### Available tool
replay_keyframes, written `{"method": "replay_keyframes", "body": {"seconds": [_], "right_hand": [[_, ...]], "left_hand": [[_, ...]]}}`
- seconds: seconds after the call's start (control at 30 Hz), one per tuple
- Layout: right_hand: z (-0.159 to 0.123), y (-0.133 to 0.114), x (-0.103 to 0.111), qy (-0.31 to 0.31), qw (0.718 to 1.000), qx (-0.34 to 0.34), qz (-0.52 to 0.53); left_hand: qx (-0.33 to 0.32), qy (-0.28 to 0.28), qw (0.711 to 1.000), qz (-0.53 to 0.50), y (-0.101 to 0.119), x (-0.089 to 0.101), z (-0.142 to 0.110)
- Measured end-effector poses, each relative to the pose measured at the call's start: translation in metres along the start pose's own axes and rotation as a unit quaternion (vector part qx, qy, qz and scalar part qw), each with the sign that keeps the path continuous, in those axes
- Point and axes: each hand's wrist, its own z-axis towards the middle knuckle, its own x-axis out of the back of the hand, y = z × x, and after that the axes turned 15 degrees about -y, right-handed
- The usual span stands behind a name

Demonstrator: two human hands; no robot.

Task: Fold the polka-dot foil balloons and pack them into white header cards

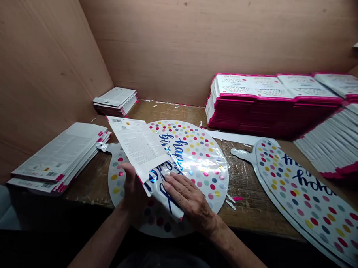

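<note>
A white printed paper sleeve (135, 146) with a pink edge lies tilted across a round foil balloon (200, 158) printed with coloured dots and blue "happy birthday" lettering. My left hand (132, 187) grips the sleeve's lower edge, its thumb upright against the paper. A folded part of the foil (164, 194) runs into the sleeve's open end. My right hand (188, 197) presses flat on that fold, fingers together. The balloon's lower part is hidden beneath my hands and forearms.
A second dotted foil balloon (307, 195) lies on the wooden table (247, 192) at right. Stacks of pink-edged packets stand at the back right (272, 102), far right (335, 144), back left (116, 101) and left (59, 156). Plywood walls (171, 39) close the back and left.
</note>
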Motion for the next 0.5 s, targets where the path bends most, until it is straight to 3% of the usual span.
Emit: {"method": "replay_keyframes", "body": {"seconds": [0.23, 0.33, 0.43, 0.5], "right_hand": [[0.012, 0.000, -0.008, 0.003, 1.000, -0.002, -0.005], [0.018, -0.007, -0.012, 0.009, 0.997, -0.056, -0.047], [0.032, -0.012, -0.015, 0.012, 0.990, -0.135, -0.037], [0.046, -0.011, -0.019, -0.008, 0.986, -0.168, -0.003]], "left_hand": [[-0.115, 0.073, 0.990, -0.022, 0.004, -0.003, 0.027], [-0.147, 0.081, 0.986, 0.023, 0.006, -0.006, 0.034], [-0.128, 0.088, 0.984, 0.082, -0.003, -0.005, 0.030], [-0.069, 0.087, 0.988, 0.111, -0.014, -0.004, 0.024]]}}
